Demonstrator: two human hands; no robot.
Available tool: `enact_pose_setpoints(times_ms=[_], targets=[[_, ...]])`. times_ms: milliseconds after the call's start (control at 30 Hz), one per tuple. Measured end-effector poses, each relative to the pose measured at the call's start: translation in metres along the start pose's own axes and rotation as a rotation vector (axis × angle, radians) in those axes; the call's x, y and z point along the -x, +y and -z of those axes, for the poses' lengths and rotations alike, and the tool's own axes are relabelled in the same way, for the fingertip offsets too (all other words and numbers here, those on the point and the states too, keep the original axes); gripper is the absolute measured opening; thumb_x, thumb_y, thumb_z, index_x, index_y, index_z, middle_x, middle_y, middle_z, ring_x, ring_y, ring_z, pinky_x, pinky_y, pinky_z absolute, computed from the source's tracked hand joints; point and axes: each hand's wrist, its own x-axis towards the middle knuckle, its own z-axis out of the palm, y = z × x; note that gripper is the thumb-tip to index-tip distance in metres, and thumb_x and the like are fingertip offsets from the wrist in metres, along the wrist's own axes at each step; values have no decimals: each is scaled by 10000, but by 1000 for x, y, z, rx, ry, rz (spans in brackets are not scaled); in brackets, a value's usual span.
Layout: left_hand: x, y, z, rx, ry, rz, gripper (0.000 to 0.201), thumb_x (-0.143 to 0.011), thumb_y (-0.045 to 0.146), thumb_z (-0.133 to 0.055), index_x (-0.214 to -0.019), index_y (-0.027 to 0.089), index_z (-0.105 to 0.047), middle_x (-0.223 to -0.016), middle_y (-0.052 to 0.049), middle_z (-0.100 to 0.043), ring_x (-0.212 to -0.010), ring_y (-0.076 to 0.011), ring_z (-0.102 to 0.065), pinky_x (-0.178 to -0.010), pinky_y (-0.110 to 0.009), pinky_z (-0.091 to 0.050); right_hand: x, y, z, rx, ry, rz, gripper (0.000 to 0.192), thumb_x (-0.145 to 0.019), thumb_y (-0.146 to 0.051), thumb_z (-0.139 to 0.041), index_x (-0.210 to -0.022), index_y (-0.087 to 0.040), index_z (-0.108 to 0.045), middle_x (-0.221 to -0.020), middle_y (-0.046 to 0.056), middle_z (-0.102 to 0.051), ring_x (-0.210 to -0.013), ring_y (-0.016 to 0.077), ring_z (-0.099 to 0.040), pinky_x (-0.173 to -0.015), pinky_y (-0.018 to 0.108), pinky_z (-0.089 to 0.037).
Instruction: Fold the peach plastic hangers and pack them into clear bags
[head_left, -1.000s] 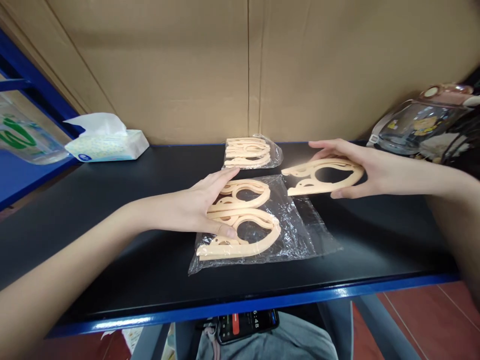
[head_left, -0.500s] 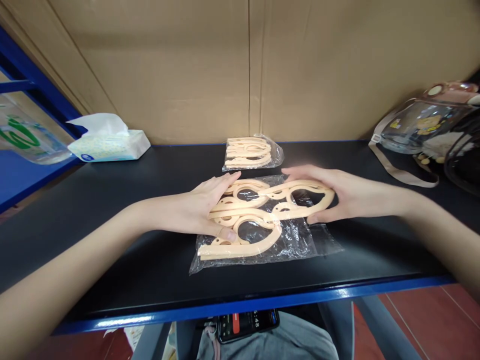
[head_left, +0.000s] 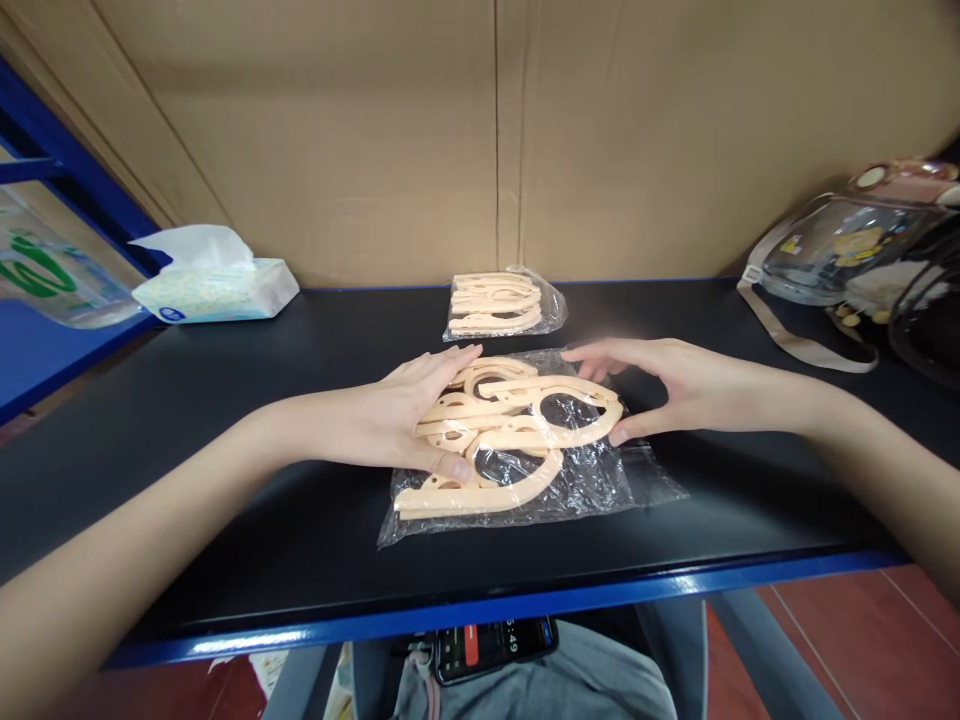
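Observation:
Several beige folding hangers (head_left: pixel 517 495) lie overlapped on a clear plastic bag (head_left: pixel 592 490) on the black tabletop. My left hand (head_left: pixel 390 415) is held around their left ends, thumb over the near hangers and fingers stretched along the far side. One hanger (head_left: pixel 592 437) rests on top, its rounded end to the right. Beside that end is my right hand (head_left: pixel 675 385), open, its thumb near or touching the rim and its fingers apart on the far side. The left ends of the hangers are partly hidden under my left hand.
Behind lies a second clear bag of beige hangers (head_left: pixel 495 300). A tissue pack (head_left: pixel 225 290) stands at the back left, near a clear bottle (head_left: pixel 67 270). A transparent bag with a strap (head_left: pixel 832 255) sits at the right. A phone (head_left: pixel 495 645) lies below the blue table edge.
The top hanger has moved left, further over the others. My right hand has loosened from its rounded end, with the fingers spread. My left hand stays in place.

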Motion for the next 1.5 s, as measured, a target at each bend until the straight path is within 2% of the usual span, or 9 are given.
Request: enact_pose_setpoints(times_ms=[167, 267, 367, 533, 700, 867, 1133, 1367, 1500], targets=[[0, 1, -1, -1, 18, -5, 1238, -706, 779, -579, -1545, 185, 112, -1625, -151, 58, -1487, -372, 14, -1183, -532, -154, -7, -8, -16, -62, 100, 46, 759, -773, -492, -721, -1432, -277, -413, -1124, 36, -658, -981, 192, -630, -894, 372, -507], [0, 2, -1, -18, 34, -29, 1213, -717, 794, -547, -1548, 190, 98, -1624, -166, 27, -1485, -384, -13, -1173, -539, -183, -10, -10, -23, -73, 100, 76, 723, -793, -482, -707, -1426, -282, -420, -1160, 46, -648, -1015, 206, -625, -906, 388, -507], [0, 2, -1, -32, 49, -48, 1181, -727, 791, -542, -1553, 211, 70, -1630, -141, -2, -1486, -378, -30, -1178, -522, -188, -10, -7, -21, -100, 94, 79, 759, -788, -471, -718, -1448, -300, -385, -1206, 54, -638, -1041, 209, -620, -930, 407, -501], [0, 3, -1, -46, 96, -101, 1023, -764, 766, -533, -1555, 302, -79, -1638, -56, -74, -1490, -343, -93, -1192, -491, -180, -9, -4, -18, -127, 116, 111, 805, -763, -450, -748, -1459, -314, -365, -1265, 55, -631, -1079, 204, -618, -969, 415, -485], [0, 4, 0, -63, 77, -101, 1005, -771, 769, -522, -1553, 320, -79, -1641, -39, -53, -1494, -335, -71, -1192, -491, -170, -11, -7, -24, -136, 119, 104, 801, -773, -438, -744, -1462, -324, -352, -1252, 49, -637, -1076, 207, -624, -974, 432, -488], [1, 5, 1, -75, 55, -85, 1002, -772, 780, -508, -1553, 314, -85, -1642, -39, -30, -1497, -325, -56, -1195, -488, -158, -11, -6, -26, -150, 180, 134, 792, -777, -409, -748, -1460, -311, -359, -1271, 56, -627, -1069, 200, -621, -985, 430, -481], [2, 4, 1, -59, 49, -72, 1012, -760, 785, -516, -1552, 316, -96, -1643, -28, -14, -1494, -335, -63, -1198, -486, -157, -11, -7, -23, -226, 166, 170, 634, -813, -357, -725, -1392, -321, -469, -1065, 10, -693, -1074, 191, -629, -1020, 428, -449], [0, 3, 1, -69, 61, -102, 1004, -770, 776, -512, -1554, 312, -89, -1641, -47, -36, -1493, -336, -79, -1194, -492, -161, -8, -8, -21, -231, 161, 118, 488, -821, -369, -709, -1281, -268, -581, -1064, 41, -694, -1103, 227, -613, -1026, 460, -436], [1, 4, 2, -73, 44, -83, 1009, -767, 781, -511, -1554, 306, -96, -1641, -38, -18, -1496, -326, -59, -1198, -482, -152, -8, -8, -22, -246, 102, 108, 415, -851, -353, -677, -1251, -270, -603, -1073, 28, -704, -1116, 213, -606, -1015, 431, -443]])
